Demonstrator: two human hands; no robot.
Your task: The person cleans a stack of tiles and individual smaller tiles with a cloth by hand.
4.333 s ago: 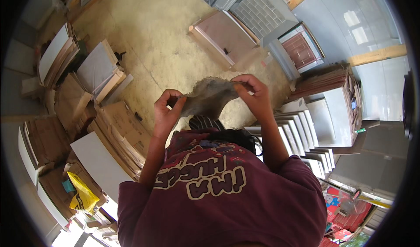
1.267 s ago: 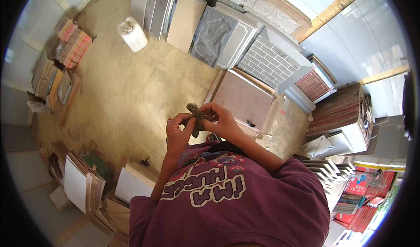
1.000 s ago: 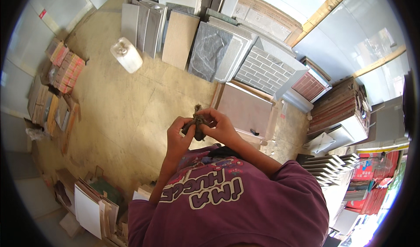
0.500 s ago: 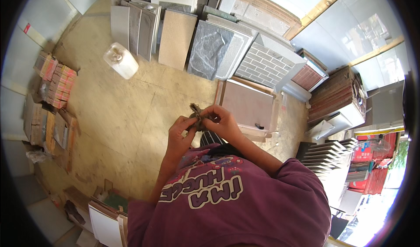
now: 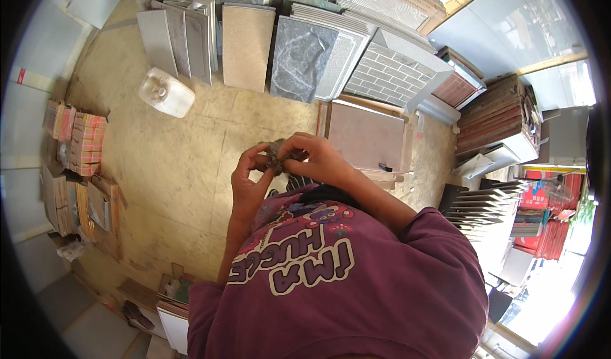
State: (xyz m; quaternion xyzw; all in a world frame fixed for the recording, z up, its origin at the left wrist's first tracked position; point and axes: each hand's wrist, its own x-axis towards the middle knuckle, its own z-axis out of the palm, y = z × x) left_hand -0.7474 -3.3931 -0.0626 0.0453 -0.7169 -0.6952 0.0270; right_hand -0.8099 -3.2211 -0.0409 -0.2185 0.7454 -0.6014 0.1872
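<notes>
Both my hands meet in front of my body, above the tan floor. Between them is a small, crumpled grey-brown clump (image 5: 276,158); whether it is cloth or some other stuff I cannot tell. My left hand (image 5: 250,170) pinches its left side with thumb and fingers. From the right, my right hand (image 5: 310,157) grips it with bent fingers and thumb pressed together. The fingers cover much of the clump. Just below the hands shows a piece of black-and-white striped cloth (image 5: 298,181).
Upright tile panels lean along the far side, among them a dark marbled one (image 5: 302,57) and a brick-patterned one (image 5: 393,73). A whitish plastic jerrycan (image 5: 167,93) lies on the floor (image 5: 172,181). Stacked boxes (image 5: 88,143) stand left; a flat brown panel (image 5: 367,133) lies ahead right.
The hands and the clump have shifted slightly left and up in the picture. The clump looks more bunched, its upper end no longer sticking up. The view has turned a little.
</notes>
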